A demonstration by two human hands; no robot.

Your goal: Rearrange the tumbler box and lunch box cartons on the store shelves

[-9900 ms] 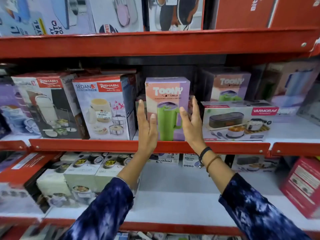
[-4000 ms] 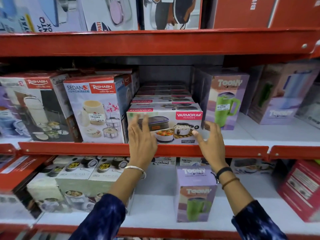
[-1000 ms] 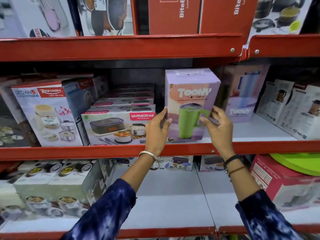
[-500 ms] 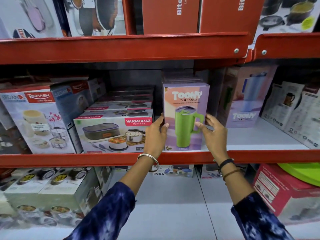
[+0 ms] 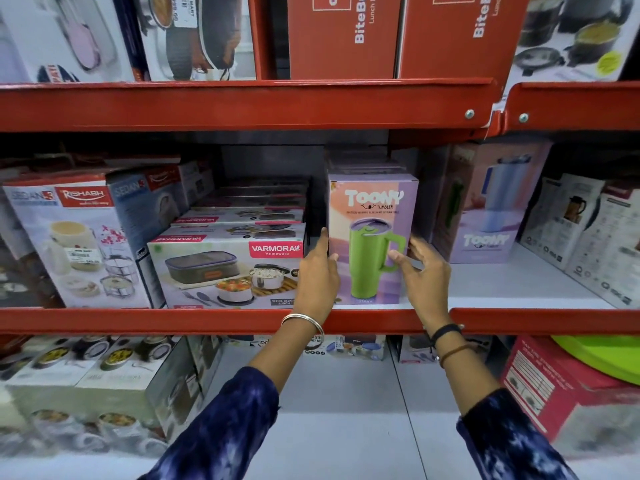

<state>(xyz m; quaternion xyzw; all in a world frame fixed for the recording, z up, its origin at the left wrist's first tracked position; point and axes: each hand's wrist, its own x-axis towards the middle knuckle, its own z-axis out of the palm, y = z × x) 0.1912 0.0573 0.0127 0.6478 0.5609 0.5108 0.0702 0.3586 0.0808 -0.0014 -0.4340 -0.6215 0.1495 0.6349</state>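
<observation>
Shelving: red painted metal rails (image 5: 242, 320) with pale, smooth shelf boards; I reach into the middle tier, which is crowded with printed cartons.
Lunch box cartons: a flat, wide Varmora carton (image 5: 227, 271) of glossy card lies at the front of a row of like cartons, just left of my left hand; a taller Rishabh carton (image 5: 79, 244) stands further left.
Tumbler box: the Toony tumbler box (image 5: 372, 244) stands upright at the front edge of the middle shelf, a tall, smooth cardboard block in lilac and peach, printed with a green handled mug; similar boxes stand behind it.
Step in hand: I judge I am squaring this box in its slot right of the lunch boxes.
Left hand (image 5: 317, 278): spread, fingers pressed along the box's left edge.
Right hand (image 5: 424, 275): spread, loosely cupped at the box's right edge, not clamped.
Next move: probably a light push to align its face, then letting go.
</observation>
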